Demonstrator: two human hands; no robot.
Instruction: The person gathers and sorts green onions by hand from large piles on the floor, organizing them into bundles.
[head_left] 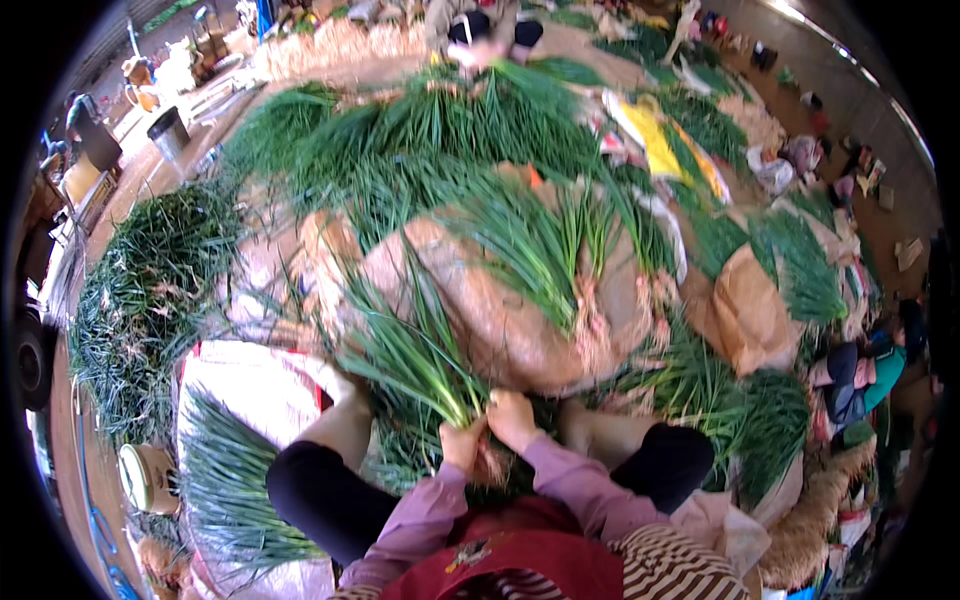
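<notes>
Long-leaved green onion bunch (425, 375) (probably light, bruisable; grip pale stems (457, 408)), lower centre: left hand (462, 444) clenches it, right hand (512, 419) curls alongside, hold unclear.

Sits with bent knees (675, 455) spread wide, bare lower legs (588, 434) slanting inward ahead of them. Reaches forward with both arms, left forearm (418, 512) and right forearm (583, 482) converging in front of the torso, between the legs. Wears purple sleeves down to about the wrists, leaving both hands bare. Curls the left hand (460, 446) into a closed grip, low and near the body's midline. Holds the right hand (512, 419) just beside it, slightly farther forward, rounded, with fingers bent toward the left; hides the exact position of its fingertips.
</notes>
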